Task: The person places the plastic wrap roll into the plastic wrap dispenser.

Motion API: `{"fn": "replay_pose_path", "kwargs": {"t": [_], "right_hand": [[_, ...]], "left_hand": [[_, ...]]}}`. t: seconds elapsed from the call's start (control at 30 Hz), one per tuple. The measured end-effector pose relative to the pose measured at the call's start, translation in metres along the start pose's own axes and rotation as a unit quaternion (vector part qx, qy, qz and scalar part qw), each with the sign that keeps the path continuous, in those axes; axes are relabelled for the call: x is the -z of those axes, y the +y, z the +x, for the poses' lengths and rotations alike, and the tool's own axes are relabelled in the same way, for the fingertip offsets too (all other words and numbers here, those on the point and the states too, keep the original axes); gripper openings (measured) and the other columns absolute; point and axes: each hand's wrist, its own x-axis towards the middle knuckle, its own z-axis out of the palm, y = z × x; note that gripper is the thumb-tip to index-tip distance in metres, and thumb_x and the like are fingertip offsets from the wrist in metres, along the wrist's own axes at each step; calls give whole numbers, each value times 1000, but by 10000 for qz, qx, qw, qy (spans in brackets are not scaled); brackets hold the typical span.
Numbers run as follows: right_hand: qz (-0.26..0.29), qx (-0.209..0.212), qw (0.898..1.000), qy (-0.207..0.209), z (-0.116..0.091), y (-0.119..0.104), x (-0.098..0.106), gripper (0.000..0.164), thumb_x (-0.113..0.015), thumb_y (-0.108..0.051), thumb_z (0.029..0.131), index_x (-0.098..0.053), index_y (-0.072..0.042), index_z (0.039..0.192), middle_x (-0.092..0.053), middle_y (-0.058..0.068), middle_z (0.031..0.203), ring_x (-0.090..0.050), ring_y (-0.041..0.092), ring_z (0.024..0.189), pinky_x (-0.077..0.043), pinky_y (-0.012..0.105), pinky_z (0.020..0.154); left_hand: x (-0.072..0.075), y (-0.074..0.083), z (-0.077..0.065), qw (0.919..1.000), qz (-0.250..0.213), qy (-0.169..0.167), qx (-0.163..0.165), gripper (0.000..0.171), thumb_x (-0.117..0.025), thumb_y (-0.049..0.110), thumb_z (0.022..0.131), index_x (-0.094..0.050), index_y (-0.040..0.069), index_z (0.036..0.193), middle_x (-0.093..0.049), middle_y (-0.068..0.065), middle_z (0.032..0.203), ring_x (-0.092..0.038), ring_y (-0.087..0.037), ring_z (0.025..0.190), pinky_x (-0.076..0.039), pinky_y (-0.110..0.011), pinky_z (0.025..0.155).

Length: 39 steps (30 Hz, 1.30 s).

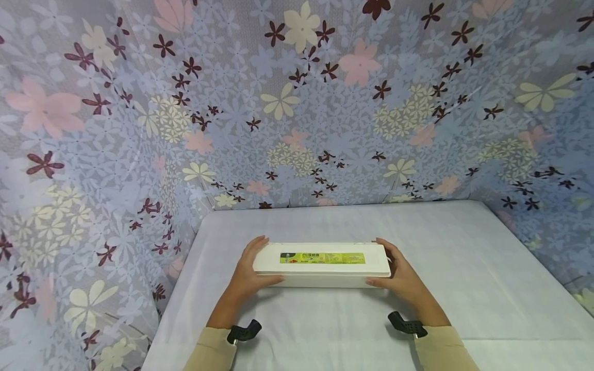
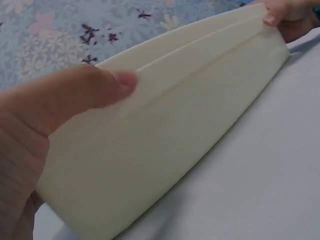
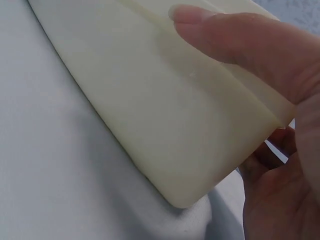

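Note:
A long white cling film box (image 1: 325, 281) lies crosswise before me, a yellow-green label (image 1: 322, 258) on its top. My left hand (image 1: 250, 270) grips its left end, thumb along the front face and fingers round the back. At the other end my right hand (image 1: 399, 270) holds it the same way. In the left wrist view the front of the box (image 2: 175, 115) shows a lid seam, with the left thumb pressed close to it. The right wrist view has the right thumb on the front wall (image 3: 130, 90), fingers partly hidden behind the end.
The box is on or close over a table with a pale cloth (image 1: 325, 330). Flowered curtains (image 1: 297, 103) stand behind the table and along both sides. Each wrist carries a small black mount, one at the left wrist (image 1: 244, 331) and one at the right wrist (image 1: 407, 325).

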Motion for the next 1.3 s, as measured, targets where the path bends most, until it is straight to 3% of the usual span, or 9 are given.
{"fn": "replay_pose_path", "kwargs": {"t": [0.13,0.33,0.57,0.8,0.93,1.3], "right_hand": [[25,75,10000,25,0,1,1,115,-92,10,74,-25,-7,165,-34,20,158,-52,18,127,-52,24,94],[139,161,9998,14,2,-1,1,119,-92,14,72,-23,-8,167,-31,21,160,-49,19,129,-51,23,96],[180,250,9995,-26,4,-3,1,121,-91,16,72,-21,-8,167,-28,24,161,-47,19,131,-49,22,97],[146,238,9996,7,4,-1,1,121,-90,15,72,-19,-6,167,-29,25,161,-48,17,131,-49,22,98],[40,144,9999,58,1,2,1,120,-91,12,73,-19,-5,167,-29,25,161,-48,14,130,-49,21,97],[134,91,9999,12,0,4,0,122,-91,13,73,-17,-6,168,-28,23,161,-48,16,130,-50,22,97]], "left_hand": [[4,-1,-1,9995,-279,-131,-13,108,-104,30,66,-49,20,159,-33,3,167,-29,-25,153,-23,-60,119],[7,0,-2,9994,-276,-180,-84,108,-103,28,69,-47,18,160,-30,3,169,-26,-23,154,-24,-55,120],[7,1,0,9996,-241,-121,-46,109,-104,27,68,-46,16,160,-26,0,171,-22,-27,155,-21,-58,121],[6,-1,-1,9985,-539,5,91,110,-104,22,67,-46,11,160,-29,-1,169,-29,-26,153,-31,-51,118],[5,-2,-4,9979,-605,46,223,110,-104,22,66,-47,13,159,-31,-1,169,-31,-26,152,-34,-50,117],[4,-3,-4,9973,-684,47,277,113,-105,19,66,-44,12,160,-32,-1,169,-28,-20,153,-32,-49,118]]}}
